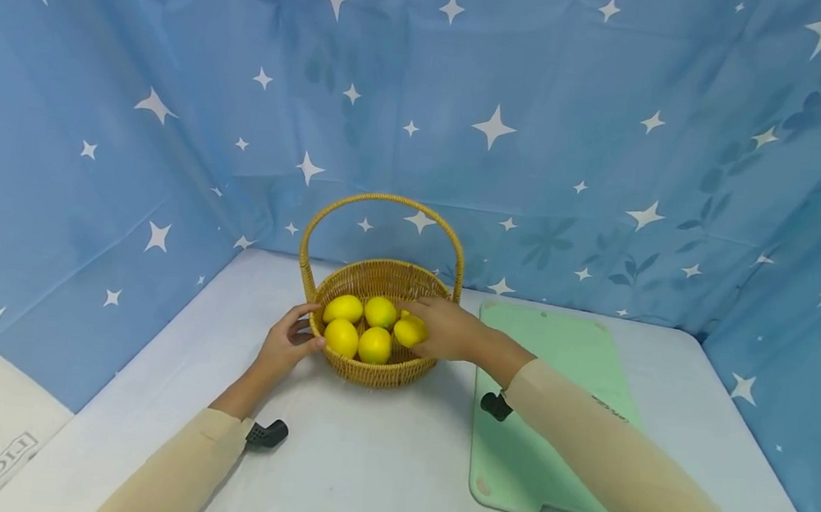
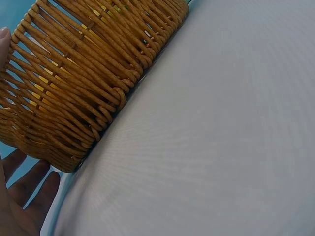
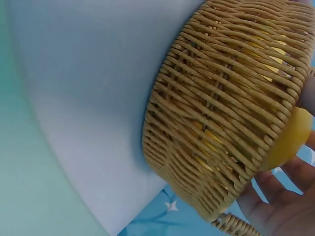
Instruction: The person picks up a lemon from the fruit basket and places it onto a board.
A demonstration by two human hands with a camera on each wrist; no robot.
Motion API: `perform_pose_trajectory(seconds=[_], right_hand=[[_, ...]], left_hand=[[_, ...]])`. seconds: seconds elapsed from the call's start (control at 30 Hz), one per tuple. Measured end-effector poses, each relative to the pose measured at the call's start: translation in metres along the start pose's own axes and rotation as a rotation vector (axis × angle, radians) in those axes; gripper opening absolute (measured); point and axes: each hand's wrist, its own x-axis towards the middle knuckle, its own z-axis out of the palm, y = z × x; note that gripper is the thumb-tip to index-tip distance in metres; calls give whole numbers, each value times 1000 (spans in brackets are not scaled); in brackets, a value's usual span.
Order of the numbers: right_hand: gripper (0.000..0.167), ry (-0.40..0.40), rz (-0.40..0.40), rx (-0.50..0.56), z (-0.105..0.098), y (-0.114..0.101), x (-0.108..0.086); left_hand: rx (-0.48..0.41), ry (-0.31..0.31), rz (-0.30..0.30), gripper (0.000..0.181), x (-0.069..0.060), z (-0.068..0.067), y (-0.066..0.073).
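In the head view, a wicker basket (image 1: 375,375) stands upright on the white desk (image 1: 360,465), four lemons (image 1: 375,345) lying in its left and middle parts. The left grip (image 1: 289,342) rests against the basket's left rim, relaxed rather than clenched. The right grip (image 1: 444,329) grasps another lemon (image 1: 410,331) inside the basket's right end. Right of the basket lies a green board (image 1: 538,474), and behind it hangs a blue, starred curtain (image 1: 415,59). From the left wrist, relaxed fingers (image 2: 30,183) spread beside the basket's outer wall (yellow peeks through the weave), with a thumb tip near its rim. From the right wrist, the grasped lemon shows partly above the basket's rim, between thumb and fingers.
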Motion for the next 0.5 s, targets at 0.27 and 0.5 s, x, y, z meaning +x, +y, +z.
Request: perform_pose_trajectory(seconds=[0.27,0.5], right_hand=[[58,84,-19,58,-17,-9,-25],[53,123,-48,71,-24,-4,-42]], left_hand=[[2,-2,0,62,1,0,3],[3,13,-7,61,1,0,5]])
